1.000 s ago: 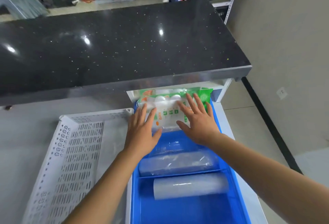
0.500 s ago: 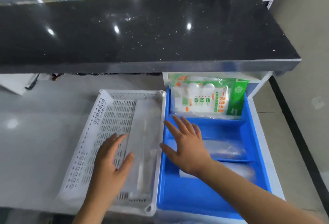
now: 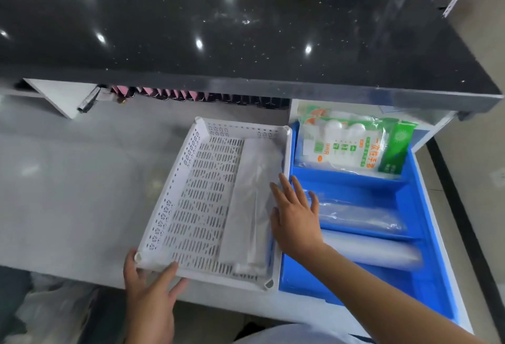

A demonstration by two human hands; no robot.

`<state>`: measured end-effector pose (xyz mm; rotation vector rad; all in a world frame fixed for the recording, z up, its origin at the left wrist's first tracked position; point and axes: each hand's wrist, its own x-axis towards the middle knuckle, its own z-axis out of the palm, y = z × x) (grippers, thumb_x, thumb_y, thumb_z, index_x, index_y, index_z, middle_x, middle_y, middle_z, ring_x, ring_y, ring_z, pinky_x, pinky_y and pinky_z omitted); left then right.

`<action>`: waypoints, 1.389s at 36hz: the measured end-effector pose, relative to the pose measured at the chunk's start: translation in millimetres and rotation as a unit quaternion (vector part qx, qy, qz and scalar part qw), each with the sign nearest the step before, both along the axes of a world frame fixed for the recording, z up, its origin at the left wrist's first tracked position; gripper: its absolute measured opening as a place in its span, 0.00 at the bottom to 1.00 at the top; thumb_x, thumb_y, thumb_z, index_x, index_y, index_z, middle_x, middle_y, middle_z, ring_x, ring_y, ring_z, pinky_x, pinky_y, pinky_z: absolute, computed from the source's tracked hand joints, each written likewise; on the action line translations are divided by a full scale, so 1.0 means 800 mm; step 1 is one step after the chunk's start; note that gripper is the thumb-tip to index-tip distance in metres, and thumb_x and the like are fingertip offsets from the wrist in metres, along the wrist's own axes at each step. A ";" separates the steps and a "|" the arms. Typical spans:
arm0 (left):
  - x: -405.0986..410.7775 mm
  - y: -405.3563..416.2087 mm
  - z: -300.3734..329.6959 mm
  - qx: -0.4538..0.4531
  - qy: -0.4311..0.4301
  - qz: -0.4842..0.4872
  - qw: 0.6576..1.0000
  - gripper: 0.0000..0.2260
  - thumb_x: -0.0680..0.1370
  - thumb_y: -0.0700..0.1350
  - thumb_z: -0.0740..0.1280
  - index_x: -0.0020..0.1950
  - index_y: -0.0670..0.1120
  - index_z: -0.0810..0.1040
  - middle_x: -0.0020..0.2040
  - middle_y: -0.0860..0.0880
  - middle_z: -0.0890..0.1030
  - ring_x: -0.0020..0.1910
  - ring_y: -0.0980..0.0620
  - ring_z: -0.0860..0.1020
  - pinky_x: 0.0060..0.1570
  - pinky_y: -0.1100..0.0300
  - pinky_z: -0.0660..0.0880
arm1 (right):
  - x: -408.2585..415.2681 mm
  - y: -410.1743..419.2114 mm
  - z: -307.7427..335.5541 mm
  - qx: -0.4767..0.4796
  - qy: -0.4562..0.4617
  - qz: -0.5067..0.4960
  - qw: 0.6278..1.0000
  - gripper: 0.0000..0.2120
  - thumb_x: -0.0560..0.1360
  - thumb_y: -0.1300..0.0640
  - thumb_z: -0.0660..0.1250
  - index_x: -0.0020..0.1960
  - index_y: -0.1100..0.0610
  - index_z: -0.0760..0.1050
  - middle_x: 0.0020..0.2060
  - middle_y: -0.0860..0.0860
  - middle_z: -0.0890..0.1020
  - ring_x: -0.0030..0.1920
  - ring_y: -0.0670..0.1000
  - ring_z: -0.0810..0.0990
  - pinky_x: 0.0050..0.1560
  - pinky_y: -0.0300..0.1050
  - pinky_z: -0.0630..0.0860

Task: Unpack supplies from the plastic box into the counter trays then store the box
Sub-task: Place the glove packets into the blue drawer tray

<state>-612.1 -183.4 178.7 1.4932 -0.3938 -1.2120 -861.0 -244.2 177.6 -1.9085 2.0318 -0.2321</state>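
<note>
A white perforated plastic box [image 3: 202,207] sits on the grey lower counter, with a clear plastic-wrapped pack [image 3: 254,201] lying along its right side. My left hand [image 3: 149,289] grips its near-left corner, thumb over the rim. My right hand [image 3: 296,220] lies flat with fingers spread on the box's right wall, beside the blue tray [image 3: 426,234]. The tray's far compartment holds green-and-white packets [image 3: 355,147]. One clear wrapped roll [image 3: 360,215] lies in the middle compartment and another wrapped roll [image 3: 377,253] in the near one.
A black stone countertop [image 3: 246,43] overhangs the back of the grey lower counter [image 3: 82,179]. Under it runs a row of dark and pink items [image 3: 205,96]. A white bag [image 3: 54,311] lies on the floor at lower left.
Both hands left the green-and-white packets and drew back. My left hand went to the white box's near-left corner and took hold. My right hand shifted left onto the box's right wall.
</note>
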 end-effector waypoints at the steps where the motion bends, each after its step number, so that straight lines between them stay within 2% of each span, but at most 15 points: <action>1: 0.003 -0.002 -0.002 -0.008 0.004 -0.008 1.000 0.28 0.75 0.26 0.66 0.67 0.53 0.70 0.65 0.48 0.76 0.59 0.47 0.79 0.42 0.49 0.83 | 0.000 -0.003 0.000 0.001 0.004 -0.003 1.000 0.26 0.82 0.54 0.53 0.79 0.49 0.53 0.80 0.48 0.44 0.79 0.52 0.38 0.76 0.63 0.42; 6: 0.008 -0.017 -0.008 -0.029 0.016 -0.035 0.999 0.28 0.75 0.27 0.66 0.66 0.54 0.70 0.65 0.49 0.77 0.60 0.45 0.79 0.45 0.47 0.82 | -0.002 -0.018 0.002 0.004 0.005 -0.018 1.000 0.26 0.82 0.54 0.53 0.79 0.50 0.54 0.80 0.47 0.44 0.79 0.51 0.40 0.76 0.63 0.43; 14: 0.011 -0.017 -0.017 -0.032 0.006 -0.051 0.998 0.29 0.76 0.30 0.67 0.69 0.57 0.68 0.63 0.54 0.78 0.61 0.49 0.79 0.50 0.43 0.81 | -0.003 -0.019 -0.001 0.001 -0.007 -0.017 1.000 0.25 0.82 0.56 0.53 0.79 0.49 0.55 0.80 0.48 0.44 0.79 0.50 0.38 0.76 0.63 0.41; 18: 0.010 -0.015 -0.011 -0.017 -0.034 -0.066 0.997 0.28 0.76 0.32 0.68 0.69 0.57 0.67 0.62 0.54 0.78 0.59 0.52 0.79 0.58 0.43 0.77 | -0.005 -0.019 -0.001 -0.007 -0.033 -0.008 0.999 0.24 0.82 0.56 0.54 0.78 0.50 0.59 0.80 0.49 0.46 0.79 0.51 0.40 0.77 0.61 0.44; 23: 0.013 -0.015 -0.009 -0.004 -0.089 -0.085 0.992 0.27 0.77 0.35 0.70 0.69 0.58 0.66 0.64 0.53 0.77 0.58 0.58 0.76 0.62 0.48 0.72 | -0.008 -0.021 -0.003 -0.011 -0.062 0.005 0.998 0.23 0.82 0.57 0.54 0.77 0.52 0.62 0.80 0.51 0.49 0.79 0.54 0.42 0.77 0.60 0.47; 26: 0.019 -0.012 -0.010 -0.002 -0.128 -0.120 0.984 0.28 0.76 0.39 0.71 0.71 0.58 0.64 0.65 0.54 0.77 0.61 0.55 0.76 0.66 0.48 0.70 | -0.013 -0.020 0.001 0.010 -0.061 0.015 0.998 0.25 0.82 0.50 0.56 0.78 0.49 0.58 0.80 0.49 0.48 0.79 0.51 0.41 0.75 0.63 0.45; 28: 0.021 -0.009 -0.008 -0.006 -0.190 -0.139 0.972 0.32 0.76 0.43 0.72 0.74 0.58 0.61 0.71 0.53 0.72 0.67 0.52 0.72 0.67 0.50 0.68 | -0.018 -0.013 0.007 0.018 -0.057 0.025 0.998 0.29 0.81 0.43 0.58 0.79 0.47 0.54 0.80 0.48 0.47 0.79 0.50 0.43 0.75 0.63 0.44; 30: 0.020 0.000 -0.003 -0.021 -0.289 -0.139 0.947 0.35 0.76 0.48 0.72 0.76 0.61 0.57 0.75 0.53 0.64 0.69 0.55 0.65 0.65 0.53 0.66 | -0.024 0.004 0.014 0.007 -0.071 0.031 0.997 0.32 0.79 0.39 0.58 0.79 0.46 0.53 0.80 0.48 0.49 0.79 0.50 0.46 0.75 0.62 0.45; 32: 0.015 0.016 0.003 -0.049 -0.369 -0.150 0.916 0.33 0.75 0.53 0.72 0.75 0.62 0.59 0.77 0.50 0.61 0.73 0.53 0.63 0.69 0.50 0.65 | -0.032 0.032 0.018 -0.011 -0.088 0.040 0.995 0.32 0.78 0.38 0.59 0.79 0.45 0.54 0.80 0.48 0.52 0.79 0.50 0.47 0.76 0.61 0.46; 34: 0.002 0.037 0.009 -0.061 -0.402 -0.188 0.894 0.32 0.74 0.55 0.72 0.74 0.64 0.61 0.79 0.49 0.58 0.77 0.49 0.58 0.72 0.50 0.60 | -0.040 0.067 0.021 -0.009 -0.098 0.055 0.994 0.32 0.78 0.38 0.59 0.79 0.45 0.55 0.80 0.48 0.54 0.79 0.50 0.48 0.76 0.61 0.47; 37: -0.028 0.074 0.019 -0.066 -0.443 -0.256 0.857 0.31 0.75 0.52 0.72 0.76 0.60 0.64 0.81 0.48 0.54 0.79 0.51 0.51 0.72 0.56 0.52 | -0.055 0.123 0.024 0.011 -0.102 0.059 0.993 0.31 0.78 0.41 0.61 0.78 0.45 0.57 0.80 0.48 0.55 0.79 0.50 0.48 0.76 0.60 0.48; 40: -0.061 0.117 0.027 -0.060 -0.440 -0.296 0.846 0.31 0.76 0.51 0.71 0.76 0.59 0.63 0.81 0.49 0.52 0.79 0.52 0.50 0.74 0.52 0.52 | -0.067 0.181 0.025 0.007 -0.114 0.052 0.992 0.29 0.78 0.42 0.62 0.77 0.46 0.60 0.80 0.47 0.55 0.79 0.50 0.48 0.77 0.57 0.49; 44: -0.090 0.176 0.019 -0.038 -0.419 -0.347 0.838 0.31 0.76 0.52 0.71 0.76 0.63 0.62 0.81 0.53 0.49 0.79 0.56 0.47 0.74 0.53 0.51 | -0.069 0.254 0.020 -0.025 -0.126 0.067 0.989 0.27 0.78 0.43 0.62 0.76 0.45 0.62 0.79 0.47 0.57 0.79 0.48 0.47 0.77 0.55 0.47; 47: -0.096 0.218 0.013 -0.018 -0.434 -0.355 0.828 0.33 0.75 0.51 0.72 0.77 0.61 0.60 0.81 0.50 0.50 0.79 0.54 0.48 0.75 0.54 0.51 | -0.058 0.294 0.020 -0.044 -0.145 0.080 0.985 0.26 0.78 0.45 0.63 0.75 0.47 0.65 0.78 0.47 0.59 0.79 0.49 0.46 0.77 0.56 0.46; 50: -0.083 0.262 0.007 0.011 -0.434 -0.343 0.833 0.33 0.75 0.54 0.71 0.77 0.62 0.59 0.81 0.51 0.49 0.79 0.54 0.48 0.76 0.54 0.51 | -0.040 0.322 0.022 -0.050 -0.180 0.097 0.978 0.25 0.78 0.46 0.63 0.74 0.47 0.66 0.78 0.47 0.60 0.79 0.48 0.47 0.78 0.55 0.47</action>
